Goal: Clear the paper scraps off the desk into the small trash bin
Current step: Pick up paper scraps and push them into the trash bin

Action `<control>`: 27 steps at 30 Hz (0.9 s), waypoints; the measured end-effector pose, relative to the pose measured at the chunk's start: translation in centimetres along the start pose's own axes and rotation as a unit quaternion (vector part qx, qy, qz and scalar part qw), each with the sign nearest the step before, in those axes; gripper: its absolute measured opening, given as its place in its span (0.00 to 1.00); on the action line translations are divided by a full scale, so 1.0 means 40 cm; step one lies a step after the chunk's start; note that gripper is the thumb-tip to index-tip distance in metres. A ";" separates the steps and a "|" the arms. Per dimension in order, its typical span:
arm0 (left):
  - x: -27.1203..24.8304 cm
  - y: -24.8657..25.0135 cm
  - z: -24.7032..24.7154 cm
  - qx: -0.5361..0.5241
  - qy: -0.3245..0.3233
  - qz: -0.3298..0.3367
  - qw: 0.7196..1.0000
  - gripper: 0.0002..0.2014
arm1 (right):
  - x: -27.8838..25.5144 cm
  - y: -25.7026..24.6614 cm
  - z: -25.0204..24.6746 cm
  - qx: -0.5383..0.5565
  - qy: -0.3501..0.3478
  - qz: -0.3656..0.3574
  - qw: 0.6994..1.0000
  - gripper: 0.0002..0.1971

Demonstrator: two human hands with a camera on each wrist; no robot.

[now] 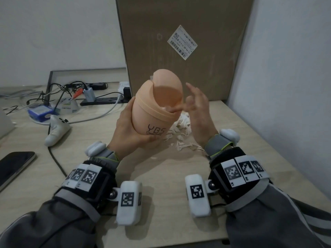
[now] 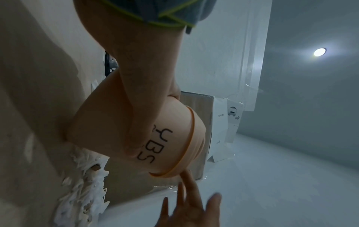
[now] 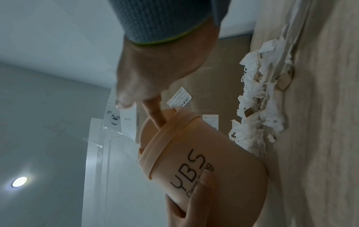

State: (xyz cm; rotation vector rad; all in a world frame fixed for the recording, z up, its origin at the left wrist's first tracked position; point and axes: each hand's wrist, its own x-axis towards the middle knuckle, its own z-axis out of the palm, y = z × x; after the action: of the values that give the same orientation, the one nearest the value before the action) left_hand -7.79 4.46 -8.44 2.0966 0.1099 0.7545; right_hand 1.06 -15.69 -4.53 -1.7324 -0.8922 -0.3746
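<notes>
My left hand [image 1: 125, 133] grips a small peach trash bin [image 1: 154, 108] marked "YBS" and holds it tilted just above the desk [image 1: 161, 176]. Its swing lid is tipped open. My right hand [image 1: 198, 113] is beside the rim with fingers spread, and its index finger pokes into the opening. White paper scraps [image 1: 180, 129] lie in a pile on the desk behind and right of the bin. The left wrist view shows my thumb across the bin [image 2: 174, 126] and scraps [image 2: 85, 192] below it. The right wrist view shows the bin [image 3: 213, 169] and scraps [image 3: 256, 99].
A tall cardboard box [image 1: 179, 42] stands right behind the bin. Cables and a power strip [image 1: 100, 101] lie at the back left, with a white controller [image 1: 57, 129] and a phone [image 1: 14, 167] nearer left. A wall runs along the desk's right edge.
</notes>
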 end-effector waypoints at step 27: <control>0.012 -0.050 -0.021 -0.049 0.156 -0.074 0.984 0.66 | -0.016 0.123 -0.104 -0.026 -0.074 0.309 0.948 0.12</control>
State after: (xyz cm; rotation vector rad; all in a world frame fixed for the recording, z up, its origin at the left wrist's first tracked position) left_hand -7.46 6.44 -9.41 1.8424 0.3883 0.9717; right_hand 4.95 -20.33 -6.83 -2.0015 -0.3998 0.1519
